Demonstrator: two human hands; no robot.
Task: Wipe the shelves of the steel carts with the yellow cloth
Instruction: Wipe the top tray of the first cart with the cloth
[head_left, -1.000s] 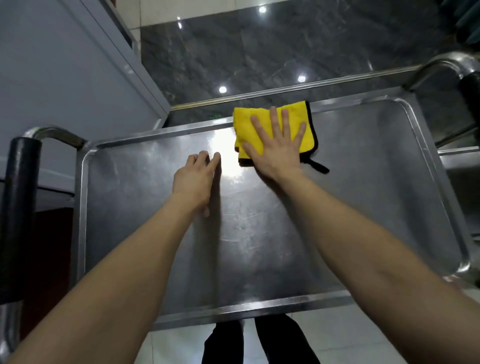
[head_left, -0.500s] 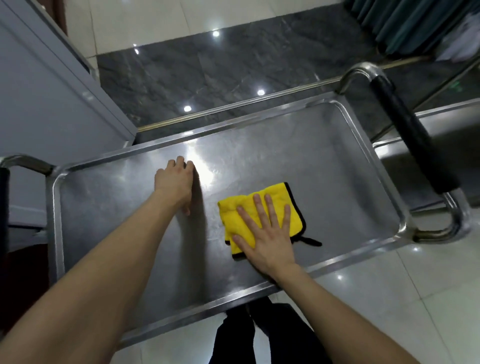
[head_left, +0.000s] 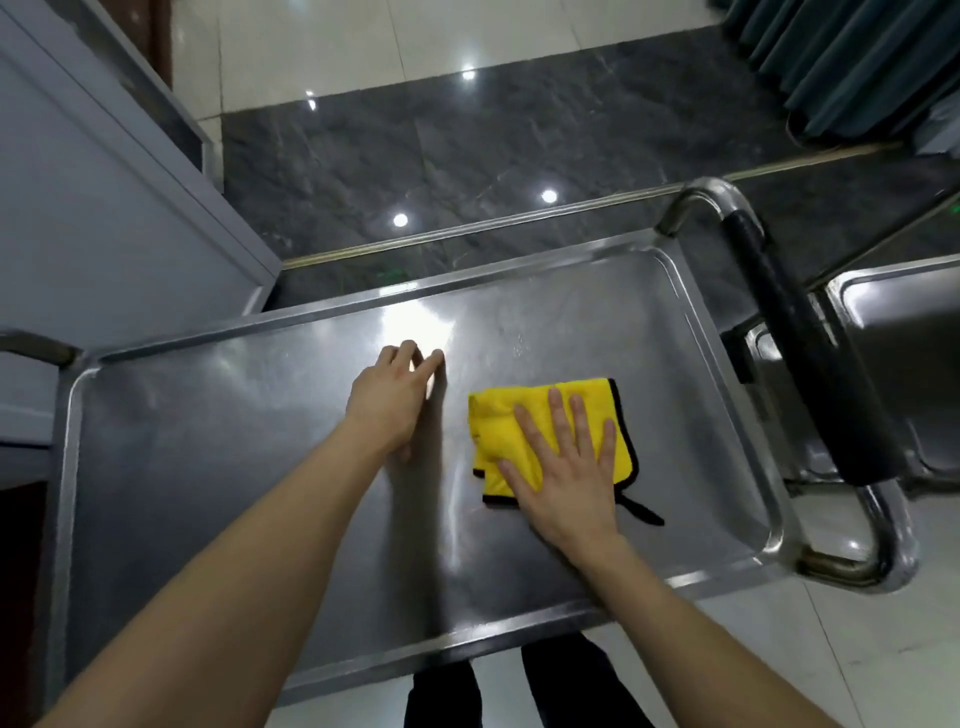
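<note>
Your right hand lies flat on the yellow cloth, with the fingers straight and spread and the palm pressing the cloth down onto the top shelf of the steel cart. You grip nothing with this hand; the cloth is only pinned under your palm and fingers. The cloth is folded and edged in black, and a black tab trails out beside your wrist onto the bare steel. It sits in the right half of the shelf, apart from every rim and roughly midway between the far rim and the near one.

Your left hand rests on the shelf just left of the cloth without touching it. Its fingers are loosely bent, their tips are on the steel, and it holds nothing. A bright glare lies on the metal just past those fingertips.

At the cart's right end a steel handle with a black grip curves round. Past it you see part of a second steel cart. A grey cabinet stands at your left, and a band of dark stone floor runs beyond the cart. A dark green curtain hangs at the upper right. Your dark trouser legs show below the near rim.
</note>
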